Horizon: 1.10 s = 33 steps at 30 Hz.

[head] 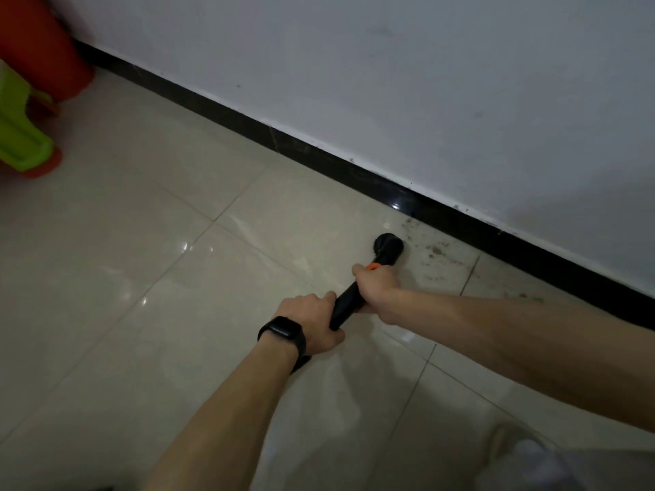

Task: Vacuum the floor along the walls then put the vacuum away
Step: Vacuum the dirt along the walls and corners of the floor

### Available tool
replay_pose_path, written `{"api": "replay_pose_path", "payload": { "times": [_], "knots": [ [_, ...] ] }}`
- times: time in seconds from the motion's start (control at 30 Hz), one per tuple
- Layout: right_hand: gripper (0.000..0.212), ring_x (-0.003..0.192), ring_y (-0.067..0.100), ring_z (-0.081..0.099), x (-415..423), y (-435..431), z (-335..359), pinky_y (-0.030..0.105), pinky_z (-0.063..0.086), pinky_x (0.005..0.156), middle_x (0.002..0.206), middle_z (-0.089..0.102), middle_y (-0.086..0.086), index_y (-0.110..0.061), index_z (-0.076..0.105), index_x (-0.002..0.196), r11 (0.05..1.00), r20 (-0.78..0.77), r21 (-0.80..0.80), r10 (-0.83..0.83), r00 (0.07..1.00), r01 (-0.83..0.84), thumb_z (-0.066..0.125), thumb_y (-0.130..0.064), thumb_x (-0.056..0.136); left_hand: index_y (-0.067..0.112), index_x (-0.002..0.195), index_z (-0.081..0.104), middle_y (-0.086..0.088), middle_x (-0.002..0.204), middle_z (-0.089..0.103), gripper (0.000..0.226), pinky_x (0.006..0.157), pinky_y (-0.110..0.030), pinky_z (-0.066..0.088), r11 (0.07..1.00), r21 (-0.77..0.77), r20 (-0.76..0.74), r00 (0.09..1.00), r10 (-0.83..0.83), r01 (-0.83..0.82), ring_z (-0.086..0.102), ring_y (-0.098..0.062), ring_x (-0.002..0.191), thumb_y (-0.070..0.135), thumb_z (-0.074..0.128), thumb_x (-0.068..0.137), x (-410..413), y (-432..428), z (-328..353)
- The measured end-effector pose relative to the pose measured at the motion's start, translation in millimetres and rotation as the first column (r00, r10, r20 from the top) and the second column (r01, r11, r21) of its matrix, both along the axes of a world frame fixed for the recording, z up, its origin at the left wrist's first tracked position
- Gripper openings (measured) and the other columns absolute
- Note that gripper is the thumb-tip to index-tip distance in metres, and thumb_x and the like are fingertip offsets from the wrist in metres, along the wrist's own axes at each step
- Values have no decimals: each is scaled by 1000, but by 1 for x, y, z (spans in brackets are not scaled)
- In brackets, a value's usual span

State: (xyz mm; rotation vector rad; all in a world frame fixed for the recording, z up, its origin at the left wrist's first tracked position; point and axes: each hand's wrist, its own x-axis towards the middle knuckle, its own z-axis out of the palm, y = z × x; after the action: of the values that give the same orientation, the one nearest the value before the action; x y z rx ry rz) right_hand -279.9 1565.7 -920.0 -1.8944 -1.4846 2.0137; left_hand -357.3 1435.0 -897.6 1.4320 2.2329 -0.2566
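A black vacuum tube (345,302) with an orange ring points down at the beige tiled floor, and its round brush head (388,249) touches the tile a short way from the black baseboard (319,154). My right hand (376,288) grips the tube just behind the orange ring. My left hand (310,322), with a black watch on the wrist, holds the tube's lower end; the rest of the vacuum is hidden under my arm. Dark specks of dirt (434,251) lie on the tile between the brush head and the baseboard.
A white wall (390,83) runs diagonally above the baseboard. At the far left stand a red plastic bin (46,47) and a green stool (19,132) over an orange one. A light shoe or trouser leg (521,458) shows at the bottom right.
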Motion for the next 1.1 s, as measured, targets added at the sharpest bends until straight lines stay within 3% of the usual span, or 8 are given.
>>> {"api": "replay_pose_path", "payload": {
  "times": [0.17, 0.3, 0.4, 0.53, 0.7, 0.83, 1.1],
  "knots": [
    [54, 102, 35, 66, 13, -28, -1, 36, 55, 47, 124, 59, 20, -4, 29, 139, 1000, 44, -6, 6, 999, -6, 58, -29, 102, 27, 95, 31, 7, 65, 39, 38, 54, -32, 35, 998, 0, -6, 998, -65, 65, 42, -20, 54, 55, 52, 80, 8, -28, -11],
    [57, 96, 32, 65, 17, -28, -5, 33, 54, 44, 118, 58, 18, -3, 28, 139, 997, 87, 53, 56, 995, -61, 58, -32, 101, 26, 93, 28, 7, 64, 37, 40, 54, -31, 33, 998, 4, -12, 998, -60, 60, 43, -23, 56, 55, 52, 80, 15, -30, -14],
    [59, 101, 34, 66, 16, -16, -6, 44, 64, 70, 122, 60, 19, -2, 30, 138, 988, 130, 120, 85, 988, -100, 59, -36, 99, 25, 94, 27, 7, 65, 35, 40, 53, -32, 32, 999, 30, -24, 999, -31, 32, 42, -24, 58, 54, 52, 82, 20, -18, -15],
    [63, 104, 37, 66, 17, 1, -8, 52, 62, 84, 124, 60, 20, -1, 32, 140, 982, 157, 177, 42, 987, -70, 60, -37, 97, 23, 94, 29, 6, 64, 34, 40, 49, -31, 26, 998, 54, -25, 999, -28, 29, 37, -22, 53, 53, 53, 82, 26, 2, -18],
    [59, 101, 35, 65, 26, 17, -15, 43, 62, 66, 118, 59, 18, -3, 32, 139, 984, 145, 171, 16, 989, -41, 61, -34, 97, 21, 94, 29, 5, 66, 38, 40, 47, -31, 23, 997, 60, -14, 998, -53, 54, 40, -24, 56, 52, 53, 84, 33, 17, -21],
    [59, 93, 31, 64, 30, 27, -20, 36, 56, 53, 106, 57, 13, -4, 34, 138, 983, 139, 181, 11, 990, -37, 63, -32, 95, 20, 95, 27, -3, 85, 60, 40, 50, -32, 26, 996, 72, -17, 998, -56, 57, 47, -27, 62, 49, 53, 87, 40, 26, -23],
    [56, 92, 31, 65, 27, 49, -25, 37, 57, 57, 105, 60, 14, -3, 43, 134, 981, 113, 192, -51, 992, 28, 66, -31, 91, 19, 96, 29, -5, 94, 63, 38, 53, -32, 29, 997, 67, -6, 999, -40, 41, 45, -25, 63, 47, 54, 88, 37, 51, -22]
  ]
}}
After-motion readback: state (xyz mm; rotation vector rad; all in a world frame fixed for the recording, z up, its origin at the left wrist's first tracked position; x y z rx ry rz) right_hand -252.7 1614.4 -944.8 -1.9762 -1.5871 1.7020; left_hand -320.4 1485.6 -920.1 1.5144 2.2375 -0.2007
